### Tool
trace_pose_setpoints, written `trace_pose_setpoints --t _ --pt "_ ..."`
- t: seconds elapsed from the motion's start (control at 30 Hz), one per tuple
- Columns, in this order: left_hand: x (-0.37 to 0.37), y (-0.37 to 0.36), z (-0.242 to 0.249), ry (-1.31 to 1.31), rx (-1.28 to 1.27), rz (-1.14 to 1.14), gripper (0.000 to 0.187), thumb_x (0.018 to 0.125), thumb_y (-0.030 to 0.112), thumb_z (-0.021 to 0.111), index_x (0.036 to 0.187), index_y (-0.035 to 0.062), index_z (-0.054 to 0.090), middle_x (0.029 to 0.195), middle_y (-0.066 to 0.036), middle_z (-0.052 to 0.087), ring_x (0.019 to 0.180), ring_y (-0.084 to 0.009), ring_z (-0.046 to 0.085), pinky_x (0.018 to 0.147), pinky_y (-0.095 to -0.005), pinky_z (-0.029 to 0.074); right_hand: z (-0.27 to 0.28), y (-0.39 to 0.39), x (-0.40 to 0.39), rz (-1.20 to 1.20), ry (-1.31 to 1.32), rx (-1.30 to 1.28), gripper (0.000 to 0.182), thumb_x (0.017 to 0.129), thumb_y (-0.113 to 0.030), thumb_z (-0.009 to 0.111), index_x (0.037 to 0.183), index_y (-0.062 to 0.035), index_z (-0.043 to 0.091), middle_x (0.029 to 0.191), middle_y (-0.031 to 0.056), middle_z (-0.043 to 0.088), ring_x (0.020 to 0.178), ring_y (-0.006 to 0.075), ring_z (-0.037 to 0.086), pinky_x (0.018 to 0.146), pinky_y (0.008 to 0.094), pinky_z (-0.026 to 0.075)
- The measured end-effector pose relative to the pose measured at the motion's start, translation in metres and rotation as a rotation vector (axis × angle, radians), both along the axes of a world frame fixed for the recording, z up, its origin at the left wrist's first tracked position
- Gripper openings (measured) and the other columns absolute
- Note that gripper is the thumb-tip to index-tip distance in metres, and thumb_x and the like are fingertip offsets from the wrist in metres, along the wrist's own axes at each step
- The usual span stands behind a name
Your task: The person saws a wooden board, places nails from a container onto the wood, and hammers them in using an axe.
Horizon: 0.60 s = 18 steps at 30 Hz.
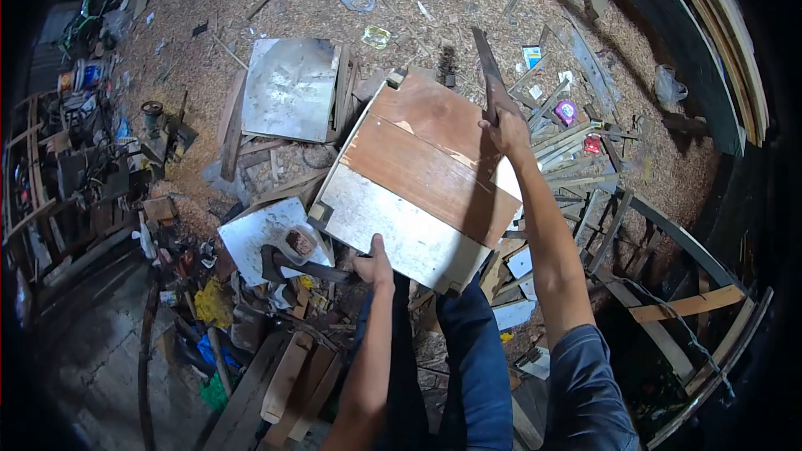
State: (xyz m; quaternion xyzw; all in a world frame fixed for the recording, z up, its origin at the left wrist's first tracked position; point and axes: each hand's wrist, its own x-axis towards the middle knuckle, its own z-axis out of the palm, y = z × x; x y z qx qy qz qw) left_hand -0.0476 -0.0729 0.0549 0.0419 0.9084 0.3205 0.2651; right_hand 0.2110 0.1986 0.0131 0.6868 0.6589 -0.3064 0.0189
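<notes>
A square wooden stool-like box (pixel 418 167), with brown boards, a whitish board and dark corner blocks, is tilted in front of my legs. My left hand (pixel 374 267) is closed at its near edge, thumb up against the side. From those fingers a dark hammer (pixel 305 266) sticks out to the left, its head above a white board. My right hand (pixel 506 129) is wrapped around a dark wooden bar (pixel 489 67) at the box's far right corner. The bar points away from me. What my right fingers touch underneath is hidden.
A whitish square box (pixel 290 90) stands behind on the shavings-covered floor. A white board (pixel 251 238) carries a small tub (pixel 299 242). Wood strips and a purple tape measure (pixel 566 112) lie right. A wooden frame (pixel 702 309) leans at lower right; clutter fills the left.
</notes>
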Motion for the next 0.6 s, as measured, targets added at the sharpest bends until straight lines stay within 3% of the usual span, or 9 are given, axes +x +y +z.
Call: trace_pose_setpoints --t 0.13,0.17,0.23,0.27,0.33,0.37,0.5,0.53,0.6 --pt "-0.030 0.002 -0.007 -0.241 0.146 -0.034 0.068 0.083 0.025 0.080 0.127 -0.0146 0.045 0.117 -0.020 0.063 0.103 -0.0236 0.062 0.089 -0.0337 0.050 -0.001 -0.023 0.034 -0.062 0.062 0.016 0.058 0.084 -0.048 0.070 0.112 0.0017 0.061 0.101 0.0310 0.065 0.100 0.0492 0.061 0.085 0.0539 0.047" --pt "-0.030 0.013 -0.001 -0.250 0.142 -0.049 0.073 0.085 0.035 0.078 0.127 -0.0148 0.045 0.120 -0.023 0.061 0.107 -0.0261 0.060 0.093 -0.0360 0.048 -0.002 -0.029 0.045 -0.096 0.084 0.017 0.062 0.083 -0.048 0.071 0.118 0.0015 0.059 0.107 0.0307 0.064 0.104 0.0482 0.060 0.087 0.0525 0.046" --pt "-0.032 0.031 -0.009 -0.073 -0.080 -0.115 0.051 0.094 0.038 0.066 0.115 -0.0074 0.057 0.111 -0.013 0.066 0.097 -0.0192 0.061 0.086 -0.0337 0.048 0.003 -0.037 0.068 -0.171 0.126 0.029 0.071 0.081 -0.047 0.073 0.129 0.0012 0.054 0.118 0.0299 0.061 0.113 0.0463 0.058 0.092 0.0496 0.045" --pt "-0.035 0.043 -0.014 -0.127 -0.055 -0.100 0.055 0.095 0.043 0.063 0.114 -0.0081 0.058 0.111 -0.013 0.066 0.097 -0.0195 0.061 0.086 -0.0338 0.048 0.012 -0.037 0.082 -0.173 0.113 -0.069 0.080 0.083 -0.053 0.070 0.138 0.0001 0.047 0.127 0.0293 0.058 0.119 0.0449 0.055 0.096 0.0491 0.044" --pt "-0.041 0.073 -0.019 -0.172 0.011 -0.155 0.066 0.096 0.053 0.056 0.114 -0.0103 0.062 0.111 -0.015 0.067 0.097 -0.0197 0.061 0.087 -0.0340 0.047 0.025 -0.042 0.097 -0.241 0.089 0.014 0.079 0.083 -0.056 0.068 0.136 -0.0010 0.049 0.125 0.0286 0.059 0.118 0.0442 0.056 0.096 0.0491 0.044" --pt "-0.037 0.098 0.008 -0.308 0.110 -0.266 0.072 0.096 0.058 0.053 0.115 -0.0115 0.063 0.110 -0.014 0.068 0.096 -0.0201 0.062 0.088 -0.0337 0.047 0.030 -0.047 0.105 -0.278 0.079 0.053 0.079 0.083 -0.058 0.067 0.135 -0.0015 0.051 0.124 0.0283 0.060 0.118 0.0439 0.057 0.096 0.0492 0.044" --pt "-0.037 0.152 0.004 -0.165 0.033 -0.386 0.072 0.097 0.061 0.047 0.108 -0.0083 0.065 0.101 -0.015 0.069 0.091 -0.0240 0.063 0.085 -0.0363 0.047 0.059 -0.072 0.124 -0.491 0.147 0.113 0.069 0.085 -0.056 0.066 0.124 0.0003 0.058 0.109 0.0269 0.066 0.103 0.0393 0.064 0.088 0.0456 0.048" --pt "-0.035 0.163 0.010 -0.163 0.024 -0.424 0.071 0.097 0.060 0.047 0.105 -0.0071 0.066 0.099 -0.016 0.070 0.089 -0.0257 0.063 0.084 -0.0377 0.046 0.060 -0.083 0.128 -0.525 0.188 0.153 0.060 0.087 -0.051 0.066 0.117 0.0009 0.060 0.097 0.0224 0.067 0.090 0.0325 0.064 0.083 0.0425 0.048" --pt "-0.027 0.178 0.020 -0.156 0.182 -0.537 0.068 0.099 0.057 0.045 0.105 -0.0068 0.066 0.098 -0.016 0.070 0.089 -0.0239 0.063 0.084 -0.0369 0.047 0.063 -0.108 0.132 -0.615 0.255 0.183 0.056 0.088 -0.047 0.065 0.115 0.0024 0.059 0.099 0.0259 0.065 0.094 0.0402 0.062 0.085 0.0458 0.047"
